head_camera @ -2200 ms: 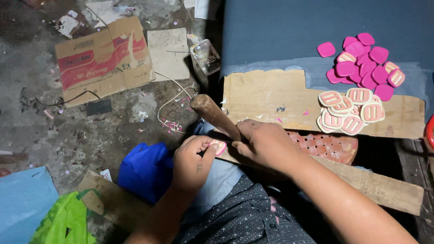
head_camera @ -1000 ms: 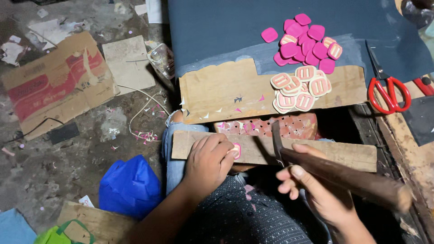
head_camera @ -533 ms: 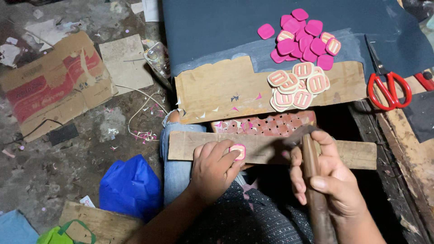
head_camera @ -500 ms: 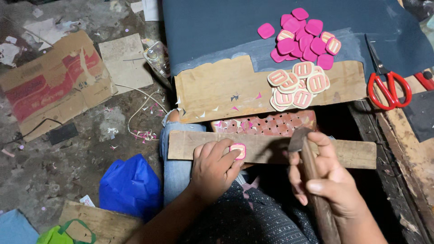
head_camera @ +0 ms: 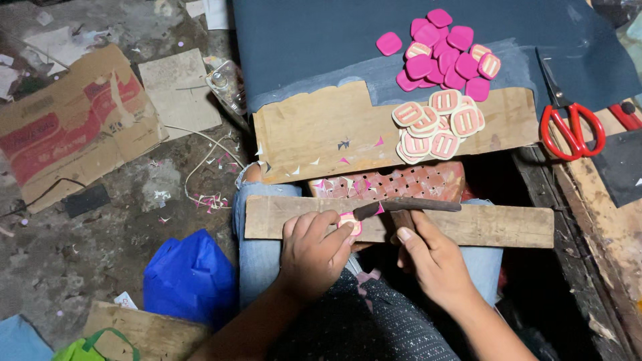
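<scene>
left hand fingers are pinching small pink rounded-square piece flat on wooden plank across lap | right hand is gripping dark-headed wooden-handled tool | piece looking light, thin, slippery; hold by edges

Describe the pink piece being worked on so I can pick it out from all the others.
Find the wooden plank lying across the person's lap. Near its left end, the left hand pins one small pink piece under its fingertips. It is the only piece on the plank; the others lie piled farther away.
</scene>
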Available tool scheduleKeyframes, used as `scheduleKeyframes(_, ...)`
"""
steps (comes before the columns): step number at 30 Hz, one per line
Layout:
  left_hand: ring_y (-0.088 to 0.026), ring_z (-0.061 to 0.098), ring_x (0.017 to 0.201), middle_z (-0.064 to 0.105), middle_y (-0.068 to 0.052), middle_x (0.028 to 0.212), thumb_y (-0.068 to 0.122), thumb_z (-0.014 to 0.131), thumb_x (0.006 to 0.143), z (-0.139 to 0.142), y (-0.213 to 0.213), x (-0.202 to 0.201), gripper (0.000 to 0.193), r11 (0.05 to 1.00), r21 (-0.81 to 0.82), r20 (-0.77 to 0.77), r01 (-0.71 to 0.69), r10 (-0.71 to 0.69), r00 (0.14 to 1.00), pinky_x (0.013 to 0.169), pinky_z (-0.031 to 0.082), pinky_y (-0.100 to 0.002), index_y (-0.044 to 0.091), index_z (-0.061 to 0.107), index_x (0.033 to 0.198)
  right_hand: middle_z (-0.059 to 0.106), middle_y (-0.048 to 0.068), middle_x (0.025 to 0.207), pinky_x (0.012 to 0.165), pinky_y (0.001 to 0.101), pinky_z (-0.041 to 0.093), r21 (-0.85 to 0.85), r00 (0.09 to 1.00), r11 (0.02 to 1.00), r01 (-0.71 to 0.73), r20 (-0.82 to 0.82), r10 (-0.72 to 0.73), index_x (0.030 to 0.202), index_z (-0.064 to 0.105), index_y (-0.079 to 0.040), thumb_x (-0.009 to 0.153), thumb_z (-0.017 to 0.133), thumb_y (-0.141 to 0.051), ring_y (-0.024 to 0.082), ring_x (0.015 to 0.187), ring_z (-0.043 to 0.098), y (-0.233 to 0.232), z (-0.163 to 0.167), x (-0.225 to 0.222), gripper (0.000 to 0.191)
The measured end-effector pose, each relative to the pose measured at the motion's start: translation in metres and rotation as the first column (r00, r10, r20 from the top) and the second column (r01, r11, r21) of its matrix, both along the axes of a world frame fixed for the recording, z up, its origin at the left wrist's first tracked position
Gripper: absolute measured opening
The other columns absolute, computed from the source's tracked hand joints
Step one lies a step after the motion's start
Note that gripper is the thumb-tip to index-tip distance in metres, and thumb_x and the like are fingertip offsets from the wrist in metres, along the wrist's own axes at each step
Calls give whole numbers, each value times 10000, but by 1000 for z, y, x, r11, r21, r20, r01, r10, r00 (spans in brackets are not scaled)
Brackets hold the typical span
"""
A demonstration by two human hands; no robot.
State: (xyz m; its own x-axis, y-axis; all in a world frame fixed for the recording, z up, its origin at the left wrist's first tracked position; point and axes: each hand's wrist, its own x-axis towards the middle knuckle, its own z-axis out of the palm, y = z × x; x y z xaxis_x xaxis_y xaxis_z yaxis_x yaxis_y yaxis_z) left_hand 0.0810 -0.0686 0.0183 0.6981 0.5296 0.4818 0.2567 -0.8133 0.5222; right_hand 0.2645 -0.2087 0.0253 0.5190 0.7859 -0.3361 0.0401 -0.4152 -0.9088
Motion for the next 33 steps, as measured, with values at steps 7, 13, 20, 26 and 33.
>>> scheduleKeyframes(7,-241,624,1009,673,-45,1067,185,786,841,-3,1,1,159,999,-37,42,3,-2,999,890,410,-416,111,753,977,710,137,976,728,329,547,109,907,992,-65,421,14,1325,624,-39,995,590,-171,236,811,689,-5,-14,-16,358)
scheduleKeyframes(13,-247,628,1003,677,-48,1051,176,789,821,-2,2,1,138,1000,-21,71,14,-13,997,897,415,-416,116,740,935,730,204,1096,831,383,552,104,736,952,-289,660,151,1262,657,-22,943,652,-142,363,974,714,1,18,-1,341)
scheduleKeyframes(20,-241,632,998,674,-44,1032,144,772,827,-1,2,-2,138,999,-22,53,37,-36,998,906,416,-414,102,728,951,742,181,954,769,387,562,-65,775,980,-189,603,190,1225,698,-89,927,697,-196,361,875,713,12,32,-20,316)
scheduleKeyframes(26,-240,633,1010,673,-44,1039,137,762,840,-1,2,0,125,999,-20,70,28,-26,997,925,419,-414,97,727,953,750,145,1022,757,369,571,128,813,984,-125,582,27,1269,657,-82,939,633,-153,287,825,732,0,44,-13,339)
scheduleKeyframes(33,-272,595,986,632,-58,1022,264,831,784,2,-4,5,240,998,-53,36,-32,34,999,890,409,-431,98,718,914,708,191,1261,857,375,560,163,790,946,-279,599,129,1253,667,-48,929,664,-142,331,1024,739,0,26,-24,338)
